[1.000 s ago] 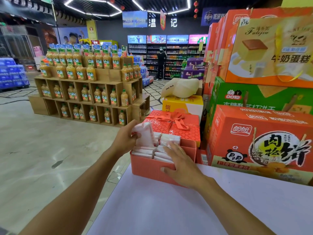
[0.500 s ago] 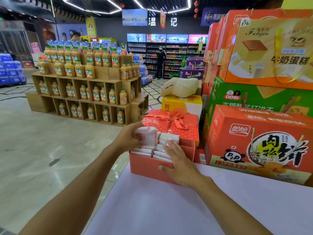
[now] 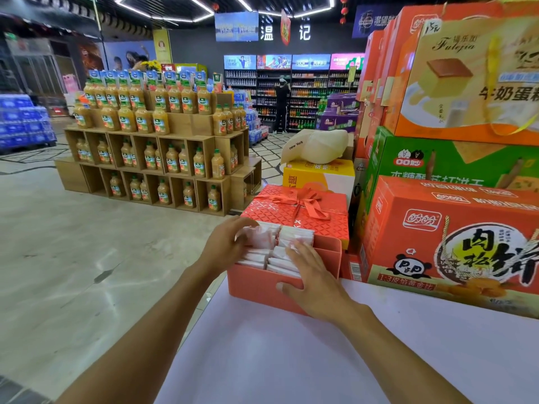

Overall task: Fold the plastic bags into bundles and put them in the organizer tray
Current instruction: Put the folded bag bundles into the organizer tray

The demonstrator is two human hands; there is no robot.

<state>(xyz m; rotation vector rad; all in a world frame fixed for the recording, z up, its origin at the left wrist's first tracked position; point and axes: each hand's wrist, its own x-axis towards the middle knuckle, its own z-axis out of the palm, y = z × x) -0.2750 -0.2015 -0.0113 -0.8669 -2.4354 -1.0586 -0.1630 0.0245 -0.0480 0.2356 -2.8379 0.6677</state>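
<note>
Currently, the organizer tray [image 3: 256,290] stands on the table [image 3: 291,363], at the far left edge of the white surface. Folded plastic bags [image 3: 280,258] stand on edge inside it in two columns.

The left grip [image 3: 224,246] reaches in from 9 o'clock. Its fingers curl over one bundle [image 3: 264,239] at the tray's 11 o'clock corner and hold it. The right grip [image 3: 315,282] lies wide and flat on the right column, fingers straight, thumb against the tray's front wall.

Obstructions:
- A red gift box [image 3: 300,212] with a ribbon sits just behind the tray at 12 o'clock.
- An orange carton [image 3: 452,237] stands near it at 3 o'clock, under a green carton [image 3: 423,161].
- A yellow box [image 3: 318,176] carrying a cream cap [image 3: 318,145] lies at 1 o'clock.
- A juice bottle display [image 3: 151,147] occupies the floor at 10 o'clock, well apart.
</note>
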